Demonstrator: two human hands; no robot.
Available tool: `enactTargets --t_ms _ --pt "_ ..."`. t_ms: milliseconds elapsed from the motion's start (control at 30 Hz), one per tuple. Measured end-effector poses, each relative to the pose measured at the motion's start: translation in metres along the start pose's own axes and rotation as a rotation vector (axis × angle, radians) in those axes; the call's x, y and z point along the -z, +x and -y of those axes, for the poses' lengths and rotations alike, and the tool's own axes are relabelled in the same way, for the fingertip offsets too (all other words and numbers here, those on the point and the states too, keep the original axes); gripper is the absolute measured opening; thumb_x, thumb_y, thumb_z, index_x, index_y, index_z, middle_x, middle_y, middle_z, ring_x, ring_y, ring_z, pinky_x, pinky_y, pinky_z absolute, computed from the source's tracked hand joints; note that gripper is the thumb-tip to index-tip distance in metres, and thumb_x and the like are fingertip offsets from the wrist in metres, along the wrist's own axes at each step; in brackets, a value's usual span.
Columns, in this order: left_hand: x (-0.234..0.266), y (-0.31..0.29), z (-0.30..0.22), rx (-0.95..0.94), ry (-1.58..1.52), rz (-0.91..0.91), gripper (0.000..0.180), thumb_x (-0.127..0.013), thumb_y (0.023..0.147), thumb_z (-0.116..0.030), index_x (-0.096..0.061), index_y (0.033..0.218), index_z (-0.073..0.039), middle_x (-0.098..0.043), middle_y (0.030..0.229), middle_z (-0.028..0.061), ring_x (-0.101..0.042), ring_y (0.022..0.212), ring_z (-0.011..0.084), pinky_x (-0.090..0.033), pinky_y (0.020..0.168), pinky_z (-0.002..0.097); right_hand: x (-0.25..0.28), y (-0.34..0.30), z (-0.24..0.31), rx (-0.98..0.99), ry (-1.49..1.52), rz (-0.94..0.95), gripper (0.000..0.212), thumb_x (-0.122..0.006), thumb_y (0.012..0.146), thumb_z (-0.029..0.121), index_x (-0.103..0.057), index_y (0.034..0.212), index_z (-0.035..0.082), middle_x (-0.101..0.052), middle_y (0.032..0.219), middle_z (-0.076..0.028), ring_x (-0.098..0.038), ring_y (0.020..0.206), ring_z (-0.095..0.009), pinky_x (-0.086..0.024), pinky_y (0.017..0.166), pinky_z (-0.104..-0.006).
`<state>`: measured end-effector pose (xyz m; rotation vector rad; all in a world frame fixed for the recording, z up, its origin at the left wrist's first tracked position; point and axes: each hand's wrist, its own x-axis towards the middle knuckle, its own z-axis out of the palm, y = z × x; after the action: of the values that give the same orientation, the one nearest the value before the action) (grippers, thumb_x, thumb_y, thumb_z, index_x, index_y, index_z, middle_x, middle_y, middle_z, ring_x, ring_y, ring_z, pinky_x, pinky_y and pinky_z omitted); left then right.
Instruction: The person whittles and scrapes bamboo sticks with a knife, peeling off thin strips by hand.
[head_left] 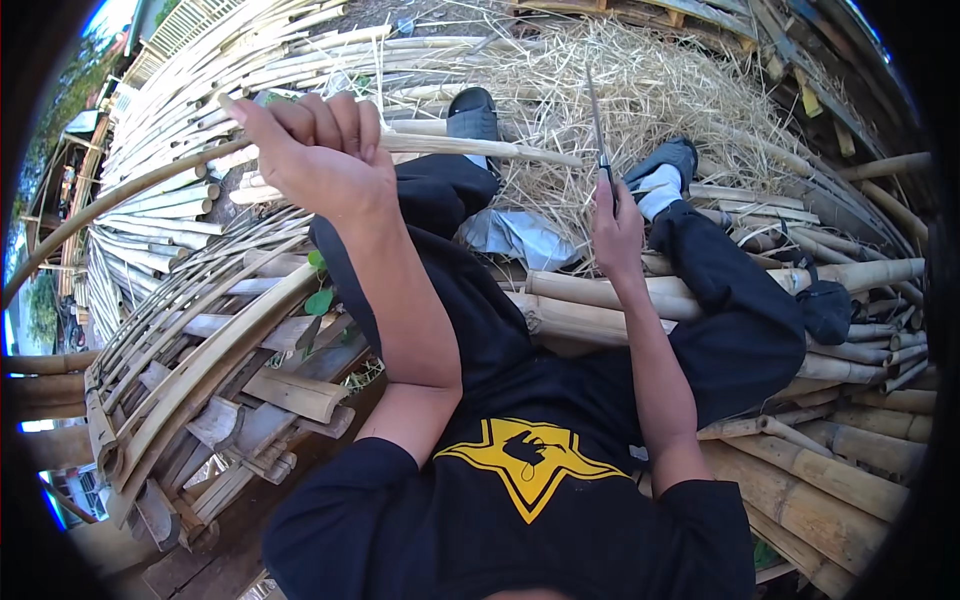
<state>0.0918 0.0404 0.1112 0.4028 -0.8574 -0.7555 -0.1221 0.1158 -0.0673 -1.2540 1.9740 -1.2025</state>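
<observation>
My left hand (pixel 318 155) is raised over my left leg, its fingers wrapped round a long bamboo strip (pixel 480 148). To the left of the fist the strip runs out in a bend toward the picture's edge. Its pale other end stops just short of the knife, over the straw. My right hand (pixel 618 232) grips a knife (pixel 597 120) by its dark handle, with the thin blade pointing away from me. Most of the handle is hidden by my fingers.
Thin shavings (pixel 650 85) cover the ground ahead. Split bamboo pieces (pixel 295 392) are stacked at my left, thick bamboo poles (pixel 800 490) at my right. Many poles (pixel 160 220) lie at the far left. A grey plastic sheet (pixel 520 238) lies between my legs.
</observation>
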Motion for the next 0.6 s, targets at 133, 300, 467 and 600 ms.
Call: enactTargets --t_ms 133,300,467,600 --pt "0.003 -0.003 0.002 0.096 -0.081 0.023 0.053 -0.033 0.099 -0.044 -0.018 0.056 -0.016 -0.013 0.045 -0.0035 -0.009 0.038 0.0085 -0.014 0.033 0.0222 -0.007 -0.009 0.010 -0.012 0.554 0.091 0.028 -0.050 0.095 0.029 -0.051 0.086 0.002 -0.050 0.057 -0.004 -0.050 0.052 -0.009 -0.038 0.049 -0.0260" --pt "0.007 -0.009 0.004 0.116 -0.297 0.138 0.053 -0.027 0.100 -0.044 -0.019 0.056 -0.016 -0.013 0.044 -0.0037 -0.008 0.038 0.0086 -0.016 0.032 0.0212 -0.017 -0.001 0.008 -0.326 1.040 0.286 0.013 -0.054 0.087 0.014 -0.048 0.081 0.004 -0.051 0.061 -0.003 -0.041 0.041 -0.009 -0.034 0.040 -0.0253" --pt "0.011 -0.011 0.008 0.180 -0.450 0.177 0.053 -0.027 0.101 -0.040 -0.021 0.054 -0.016 -0.015 0.043 -0.0032 -0.009 0.037 0.0087 -0.016 0.032 0.0211 -0.002 0.017 0.033 -0.317 1.386 0.259 0.022 -0.050 0.091 0.026 -0.055 0.091 0.005 -0.058 0.074 -0.006 -0.033 0.038 -0.008 -0.027 0.038 -0.0228" --pt "0.015 -0.007 0.012 0.269 -0.630 0.259 0.055 -0.026 0.099 -0.047 -0.028 0.055 -0.014 -0.020 0.043 -0.0025 -0.017 0.038 0.0097 -0.026 0.037 0.0241 0.019 0.031 0.048 -0.326 1.355 0.226 0.025 -0.053 0.093 0.030 -0.057 0.088 0.005 -0.061 0.077 -0.005 -0.031 0.038 -0.005 -0.024 0.037 -0.0215"
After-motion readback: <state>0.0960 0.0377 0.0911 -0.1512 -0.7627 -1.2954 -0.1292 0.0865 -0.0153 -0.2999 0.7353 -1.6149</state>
